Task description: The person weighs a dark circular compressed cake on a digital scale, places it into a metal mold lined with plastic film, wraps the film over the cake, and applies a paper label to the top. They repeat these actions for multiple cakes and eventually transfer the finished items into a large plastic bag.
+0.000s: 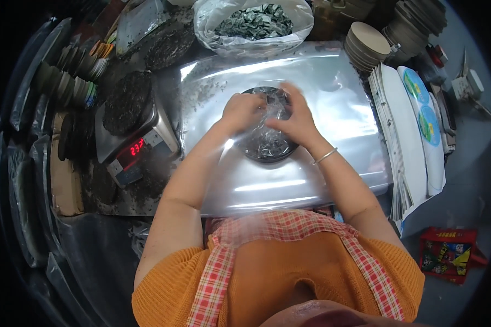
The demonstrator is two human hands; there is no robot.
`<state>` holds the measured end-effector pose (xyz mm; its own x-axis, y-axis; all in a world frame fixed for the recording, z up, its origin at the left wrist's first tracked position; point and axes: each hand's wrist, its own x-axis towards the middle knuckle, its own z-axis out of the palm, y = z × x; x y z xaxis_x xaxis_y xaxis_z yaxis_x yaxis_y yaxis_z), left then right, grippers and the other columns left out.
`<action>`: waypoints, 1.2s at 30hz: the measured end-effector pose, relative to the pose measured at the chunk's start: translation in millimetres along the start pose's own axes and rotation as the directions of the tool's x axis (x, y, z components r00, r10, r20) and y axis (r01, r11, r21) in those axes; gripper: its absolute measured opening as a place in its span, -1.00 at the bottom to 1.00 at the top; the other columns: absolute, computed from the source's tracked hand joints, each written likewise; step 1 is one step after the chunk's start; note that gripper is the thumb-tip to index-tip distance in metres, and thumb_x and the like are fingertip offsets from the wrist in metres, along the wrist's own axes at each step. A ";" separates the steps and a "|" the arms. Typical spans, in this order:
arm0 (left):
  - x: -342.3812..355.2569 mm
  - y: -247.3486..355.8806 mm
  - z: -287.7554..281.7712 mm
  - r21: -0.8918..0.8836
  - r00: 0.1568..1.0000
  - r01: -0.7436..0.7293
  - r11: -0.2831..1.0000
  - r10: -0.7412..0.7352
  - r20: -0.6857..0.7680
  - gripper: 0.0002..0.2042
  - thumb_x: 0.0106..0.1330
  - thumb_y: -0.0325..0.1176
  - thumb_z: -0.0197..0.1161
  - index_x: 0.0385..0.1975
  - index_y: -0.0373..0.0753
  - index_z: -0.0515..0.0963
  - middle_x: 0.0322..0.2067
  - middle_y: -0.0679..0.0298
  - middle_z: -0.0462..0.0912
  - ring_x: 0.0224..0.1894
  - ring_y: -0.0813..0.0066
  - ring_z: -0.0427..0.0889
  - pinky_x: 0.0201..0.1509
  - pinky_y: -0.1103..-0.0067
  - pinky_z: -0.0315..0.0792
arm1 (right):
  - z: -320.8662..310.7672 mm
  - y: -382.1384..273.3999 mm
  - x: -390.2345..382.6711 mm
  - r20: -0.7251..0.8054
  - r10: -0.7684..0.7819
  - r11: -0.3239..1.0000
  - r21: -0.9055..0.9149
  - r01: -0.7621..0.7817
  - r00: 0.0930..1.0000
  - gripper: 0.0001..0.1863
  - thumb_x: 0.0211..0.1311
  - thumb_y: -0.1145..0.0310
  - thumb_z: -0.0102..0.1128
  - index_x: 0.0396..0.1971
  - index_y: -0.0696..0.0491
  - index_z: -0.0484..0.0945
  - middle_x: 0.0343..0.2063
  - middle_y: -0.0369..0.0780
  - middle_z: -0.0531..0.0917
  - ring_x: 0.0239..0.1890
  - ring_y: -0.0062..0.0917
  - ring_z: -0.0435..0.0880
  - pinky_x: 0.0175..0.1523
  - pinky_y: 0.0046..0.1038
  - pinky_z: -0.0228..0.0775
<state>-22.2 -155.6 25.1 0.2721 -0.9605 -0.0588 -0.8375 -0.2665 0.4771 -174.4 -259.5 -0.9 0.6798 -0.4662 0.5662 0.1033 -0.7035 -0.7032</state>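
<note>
Where the left hand (243, 111) and the right hand (299, 121) meet over clear film (278, 111) on a dark round disc (275, 152), light, even tension would probably keep creases down. The left fingers curl against the film (whether they pinch it, I cannot tell); the right hand is half open, thumb and fingers spread. The disc lies mid-sheet on glossy silvery sheeting (338, 120). Beside its left edge stands a digital scale (162, 124); beyond its back edge, a white plastic bag (203, 30); at its back right corner, stacked round boards (370, 38). Grey floor (442, 305) shows farther right.

Holds both forearms (193, 169) angled toward the black disc (270, 151), left hand (244, 111) curled at its upper left, right hand (296, 117) spread at its upper right.
</note>
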 end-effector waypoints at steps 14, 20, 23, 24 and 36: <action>-42.4 37.5 39.6 0.101 0.983 0.041 0.994 -0.022 -0.181 -0.76 0.20 -0.34 0.07 -0.15 -0.26 0.45 0.13 0.07 0.29 0.22 0.17 0.20 0.30 0.17 -0.07 | 24.2 119.7 200.5 0.185 0.107 0.950 -0.308 -0.046 0.977 -0.76 -0.02 0.22 0.19 -0.40 0.05 0.61 -0.43 -0.17 0.65 -0.38 -0.34 0.63 -0.25 -0.37 0.44; -38.8 38.0 38.3 0.106 0.992 0.076 0.991 -0.065 -0.104 -0.67 0.18 -0.39 0.09 -0.04 -0.26 0.39 0.15 0.10 0.28 0.24 0.19 0.19 0.33 0.23 -0.09 | 76.1 223.0 237.9 0.003 0.316 0.822 -0.501 -0.272 0.949 -0.75 -0.14 0.26 0.21 -0.39 0.00 0.64 -0.38 -0.13 0.64 -0.27 -0.28 0.62 -0.09 -0.35 0.42; -34.4 36.3 40.0 0.022 0.990 0.072 0.997 -0.069 -0.122 -0.55 0.19 -0.31 0.08 0.08 -0.30 0.26 0.13 0.14 0.30 0.21 0.16 0.20 0.32 0.20 -0.12 | 39.9 180.0 212.3 -0.251 0.135 0.990 -0.009 -0.141 0.959 -0.76 -0.11 0.39 0.23 -0.36 0.11 0.61 -0.44 -0.18 0.66 -0.37 -0.50 0.63 -0.19 -0.51 0.44; -35.7 35.8 41.2 -0.017 0.980 0.116 0.993 -0.117 -0.159 -0.50 0.19 -0.32 0.08 0.13 -0.31 0.19 0.15 0.15 0.28 0.22 0.17 0.19 0.33 0.20 -0.13 | 26.4 150.8 187.6 -0.280 0.118 0.987 0.138 -0.082 0.953 -0.78 -0.11 0.46 0.22 -0.36 0.12 0.59 -0.46 -0.23 0.64 -0.42 -0.54 0.60 -0.24 -0.55 0.44; -33.0 27.1 50.0 0.243 0.988 0.001 0.970 0.037 -0.151 -0.65 0.27 -0.25 -0.08 0.05 -0.05 0.41 0.17 0.20 0.28 0.25 0.19 0.18 0.34 0.24 -0.20 | -346.3 156.4 -66.4 -0.320 0.350 0.244 -0.876 -0.416 0.880 -0.84 0.04 0.33 0.18 -0.38 0.06 0.57 -0.22 -0.19 0.61 -0.23 -0.36 0.61 -0.21 -0.41 0.48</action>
<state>-77.5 -135.2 -3.9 0.3096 -0.9464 0.0916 -0.9271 -0.2791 0.2501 -454.8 -524.3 0.5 0.4019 -0.8284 0.3901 -0.8936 -0.4478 -0.0305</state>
